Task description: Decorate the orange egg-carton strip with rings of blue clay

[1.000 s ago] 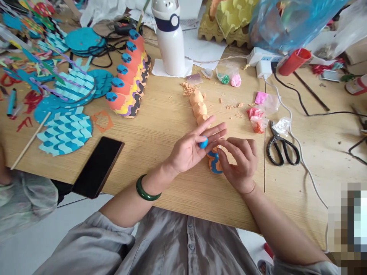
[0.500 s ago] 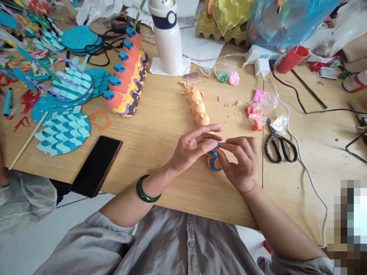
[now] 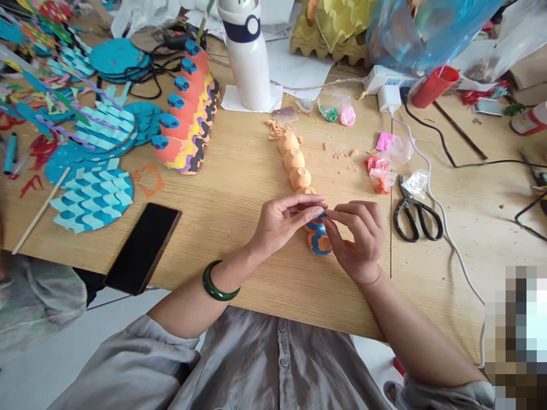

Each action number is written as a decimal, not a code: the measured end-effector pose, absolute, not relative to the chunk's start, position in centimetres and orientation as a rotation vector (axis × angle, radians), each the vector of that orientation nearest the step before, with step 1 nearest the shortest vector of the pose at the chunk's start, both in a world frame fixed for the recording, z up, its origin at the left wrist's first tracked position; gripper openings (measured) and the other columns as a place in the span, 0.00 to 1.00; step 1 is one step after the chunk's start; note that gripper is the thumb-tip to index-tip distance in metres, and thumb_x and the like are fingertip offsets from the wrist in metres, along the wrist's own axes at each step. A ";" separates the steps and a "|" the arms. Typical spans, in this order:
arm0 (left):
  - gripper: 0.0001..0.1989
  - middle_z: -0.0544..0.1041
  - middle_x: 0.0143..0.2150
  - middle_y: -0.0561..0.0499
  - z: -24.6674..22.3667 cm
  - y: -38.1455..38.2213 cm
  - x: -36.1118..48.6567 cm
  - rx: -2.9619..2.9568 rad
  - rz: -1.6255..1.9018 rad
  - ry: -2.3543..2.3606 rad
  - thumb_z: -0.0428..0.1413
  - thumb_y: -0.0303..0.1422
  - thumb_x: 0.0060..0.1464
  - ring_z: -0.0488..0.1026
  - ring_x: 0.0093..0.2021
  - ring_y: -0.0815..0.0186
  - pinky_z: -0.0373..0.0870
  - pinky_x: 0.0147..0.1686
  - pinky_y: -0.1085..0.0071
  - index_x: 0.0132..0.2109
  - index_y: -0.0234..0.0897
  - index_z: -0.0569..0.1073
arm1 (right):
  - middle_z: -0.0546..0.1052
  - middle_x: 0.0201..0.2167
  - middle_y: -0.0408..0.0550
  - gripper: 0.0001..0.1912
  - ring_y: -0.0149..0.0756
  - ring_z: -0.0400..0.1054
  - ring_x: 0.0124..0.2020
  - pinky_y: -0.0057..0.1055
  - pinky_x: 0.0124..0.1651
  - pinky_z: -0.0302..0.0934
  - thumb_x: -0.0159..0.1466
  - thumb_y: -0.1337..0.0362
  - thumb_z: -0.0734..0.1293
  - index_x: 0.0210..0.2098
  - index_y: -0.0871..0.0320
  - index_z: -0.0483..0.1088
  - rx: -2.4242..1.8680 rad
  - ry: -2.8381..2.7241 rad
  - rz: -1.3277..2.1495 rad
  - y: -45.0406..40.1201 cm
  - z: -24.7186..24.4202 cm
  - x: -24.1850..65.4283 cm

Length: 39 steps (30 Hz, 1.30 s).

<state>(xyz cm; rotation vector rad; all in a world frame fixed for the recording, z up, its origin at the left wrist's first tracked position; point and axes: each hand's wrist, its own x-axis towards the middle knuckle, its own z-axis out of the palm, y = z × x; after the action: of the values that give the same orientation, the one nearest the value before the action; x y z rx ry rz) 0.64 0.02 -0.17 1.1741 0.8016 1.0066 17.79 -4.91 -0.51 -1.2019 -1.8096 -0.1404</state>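
Above a light wooden table (image 3: 239, 273), both forearms reach forward from grey sleeves and the hands meet at their fingertips. The left hand (image 3: 284, 225), with a green jade bangle (image 3: 220, 285) on its wrist, is turned on its side, its fingers curled loosely and pointing right. The right hand (image 3: 356, 242) comes in from the other side, its fingers bent and angled down and to the left. Together the two hands pinch a strip of blue modelling clay (image 3: 318, 219), which is mostly hidden by the fingertips, against the top of an orange egg-carton cup (image 3: 315, 225). That cup is one of a line of joined cups running away from the person along the table. The nearest cup (image 3: 319, 244) already has a blue wavy band on it and sits just below the fingers, while the farther cups (image 3: 294, 160) are bare orange, with crumbs of orange material (image 3: 277, 128) scattered near their far end. To the left lies a black smartphone (image 3: 143, 249), and beyond it stands a finished caterpillar-like row of cups (image 3: 188, 114) with blue tips and orange, yellow and black bands. To the right, black-handled scissors (image 3: 416, 213) lie beside small plastic bags of pink and orange clay (image 3: 380, 173).
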 end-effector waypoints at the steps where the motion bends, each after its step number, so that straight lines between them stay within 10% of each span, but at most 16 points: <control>1: 0.15 0.87 0.44 0.47 -0.2 0.0 0.6 1.167 0.998 0.786 0.69 0.40 0.56 0.85 0.45 0.62 0.82 0.48 0.68 0.46 0.38 0.85 | 0.81 0.36 0.46 0.09 0.40 0.74 0.37 0.40 0.40 0.68 0.68 0.69 0.72 0.45 0.50 0.73 -1.192 -1.795 -0.129 -4.9 -0.5 17.8; 16: 0.18 0.86 0.40 0.47 -0.8 0.5 0.7 1.170 0.988 0.825 0.65 0.46 0.60 0.85 0.38 0.63 0.82 0.45 0.68 0.48 0.37 0.84 | 0.79 0.35 0.43 0.11 0.33 0.75 0.31 0.36 0.38 0.76 0.70 0.52 0.70 0.39 0.52 0.77 -1.328 -1.160 0.758 -5.1 -0.6 17.2; 26: 0.18 0.80 0.33 0.50 -1.0 0.7 0.7 1.057 0.974 0.782 0.60 0.47 0.64 0.76 0.30 0.69 0.75 0.31 0.72 0.46 0.38 0.85 | 0.76 0.43 0.46 0.07 0.37 0.75 0.42 0.36 0.39 0.78 0.70 0.58 0.69 0.47 0.49 0.78 -1.197 -1.182 0.710 -5.3 -0.4 17.4; 39: 0.13 0.74 0.35 0.53 -0.2 1.0 1.0 0.878 1.026 0.788 0.61 0.35 0.55 0.65 0.26 0.74 0.63 0.21 0.76 0.47 0.39 0.81 | 0.78 0.37 0.42 0.11 0.30 0.72 0.29 0.32 0.35 0.77 0.65 0.54 0.74 0.42 0.51 0.76 -1.232 -0.954 1.032 -4.3 -1.0 17.6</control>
<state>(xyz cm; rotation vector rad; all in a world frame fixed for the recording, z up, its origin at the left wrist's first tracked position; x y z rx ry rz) 0.96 1.01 -0.19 0.8784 0.7881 1.0263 17.60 -4.34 -1.03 -1.2324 -0.9543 1.0321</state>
